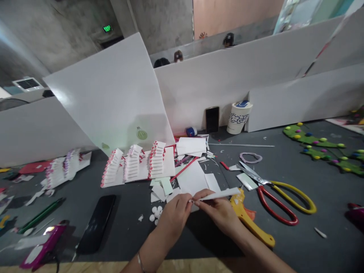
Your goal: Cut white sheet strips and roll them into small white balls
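My left hand (178,209) and my right hand (217,212) meet above the dark table, their fingertips pinched close together. A narrow white paper strip (223,193) runs from between the fingers and points to the right, held in my right hand. My left fingers close at the strip's near end; what exactly they pinch is too small to make out. Small white discs (155,214) lie left of my left hand. White paper sheets (193,178) are spread just beyond both hands. A yellow-handled tool (247,220), perhaps a glue gun, lies beside my right hand.
Large scissors (265,184) with red and yellow handles lie open at right. Folded white pieces with red tips (156,161) stand in rows behind. Black phone (98,223), purple tool (44,246) and green pen (41,216) are at left. A paper cup (239,118) stands by the divider.
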A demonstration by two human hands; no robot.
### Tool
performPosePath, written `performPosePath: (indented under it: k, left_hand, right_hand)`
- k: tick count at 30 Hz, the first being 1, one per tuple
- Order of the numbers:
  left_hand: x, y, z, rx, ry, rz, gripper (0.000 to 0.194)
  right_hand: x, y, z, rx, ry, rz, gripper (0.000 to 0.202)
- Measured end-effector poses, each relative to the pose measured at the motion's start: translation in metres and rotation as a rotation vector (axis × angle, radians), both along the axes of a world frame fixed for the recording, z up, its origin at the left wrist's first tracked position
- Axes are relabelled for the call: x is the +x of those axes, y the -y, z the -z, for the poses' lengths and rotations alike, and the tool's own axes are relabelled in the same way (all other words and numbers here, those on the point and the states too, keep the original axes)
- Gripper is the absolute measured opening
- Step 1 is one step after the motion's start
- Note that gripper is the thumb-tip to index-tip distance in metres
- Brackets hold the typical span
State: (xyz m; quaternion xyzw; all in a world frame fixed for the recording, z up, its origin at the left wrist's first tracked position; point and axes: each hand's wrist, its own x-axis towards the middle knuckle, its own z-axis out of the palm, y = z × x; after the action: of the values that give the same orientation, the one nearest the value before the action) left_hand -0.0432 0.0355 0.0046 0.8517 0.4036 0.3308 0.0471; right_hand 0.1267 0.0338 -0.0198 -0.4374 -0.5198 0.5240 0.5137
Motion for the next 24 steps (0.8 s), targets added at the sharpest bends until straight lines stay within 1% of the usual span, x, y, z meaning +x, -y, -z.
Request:
performPosePath:
  k: [2,6,9,12,14,16,20,24]
  left_hand:
    - [-0.001,0.0,0.0,-0.099,0.061,-0.028,0.013]
    - [-0.001,0.0,-0.003,-0.391,0.279,-0.118,0.008]
    - [0.0,-0.001,-0.005,-0.508,0.415,-0.149,0.013]
    - [0.004,-0.002,-0.004,-0.59,0.544,-0.127,0.017]
    - [0.007,-0.001,-0.003,-0.596,0.607,-0.117,0.019]
    - [0.009,0.001,-0.003,-0.563,0.629,-0.122,0.018]
    - [0.008,0.002,-0.003,-0.479,0.587,-0.128,0.016]
    - [0.007,0.002,-0.005,-0.437,0.524,-0.122,0.016]
  right_hand:
    - [-0.002,0.001,0.003,-0.032,-0.007,0.01,0.019]
    - [-0.006,0.004,0.002,-0.112,-0.093,0.025,0.023]
    - [-0.008,0.006,-0.001,-0.138,-0.202,0.015,0.024]
    - [-0.01,0.007,-0.003,-0.151,-0.292,0.01,0.024]
    - [-0.012,0.007,-0.004,-0.153,-0.343,0.013,0.023]
    - [-0.013,0.008,-0.005,-0.145,-0.373,0.026,0.023]
    - [-0.015,0.01,-0.008,-0.076,-0.352,0.068,0.024]
    - [-0.016,0.011,-0.007,-0.003,-0.285,0.098,0.019]
